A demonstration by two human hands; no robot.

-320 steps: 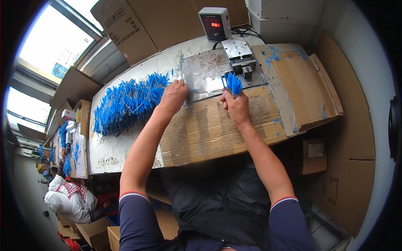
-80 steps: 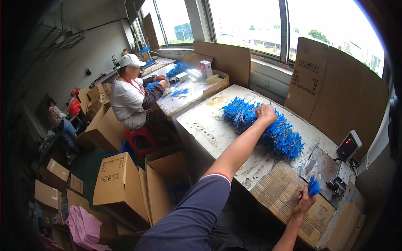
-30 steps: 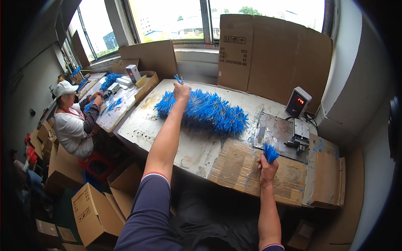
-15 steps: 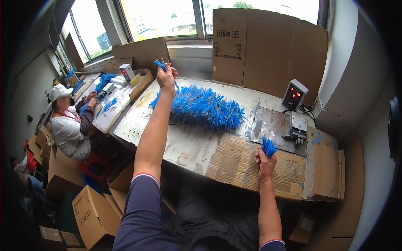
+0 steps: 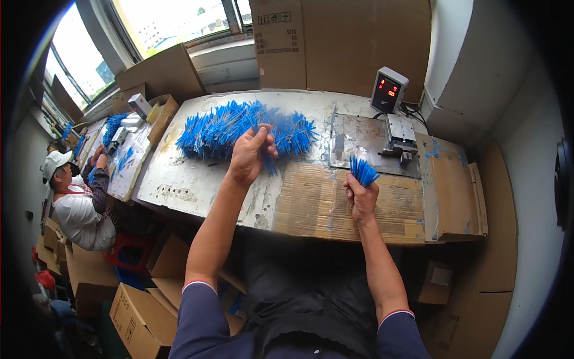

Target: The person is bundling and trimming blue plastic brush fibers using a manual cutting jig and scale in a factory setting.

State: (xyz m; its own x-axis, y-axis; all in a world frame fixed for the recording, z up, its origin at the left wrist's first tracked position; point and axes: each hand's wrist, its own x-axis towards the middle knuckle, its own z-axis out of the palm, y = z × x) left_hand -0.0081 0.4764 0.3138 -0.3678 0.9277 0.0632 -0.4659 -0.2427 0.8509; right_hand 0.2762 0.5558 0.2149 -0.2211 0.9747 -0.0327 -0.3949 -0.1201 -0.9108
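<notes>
A long heap of thin blue strips (image 5: 239,127) lies across the far part of the worn white table (image 5: 185,185). My left hand (image 5: 251,154) hovers at the heap's near edge, fingers pinched on a few blue strips that hang below it. My right hand (image 5: 360,197) rests on the cardboard sheet (image 5: 335,203) covering the table's near side and grips an upright bundle of blue strips (image 5: 362,170) that fans out above the fist.
A small metal machine (image 5: 399,139) sits on a metal plate (image 5: 359,140), with a grey box showing a red display (image 5: 388,90) behind it. Large cardboard boxes (image 5: 341,42) stand at the back. A person in a white cap (image 5: 72,203) sits at a neighbouring table on the left.
My left hand has come back from the far left end of the heap toward the middle, carrying a few strips. My right hand has kept its bundle in place.
</notes>
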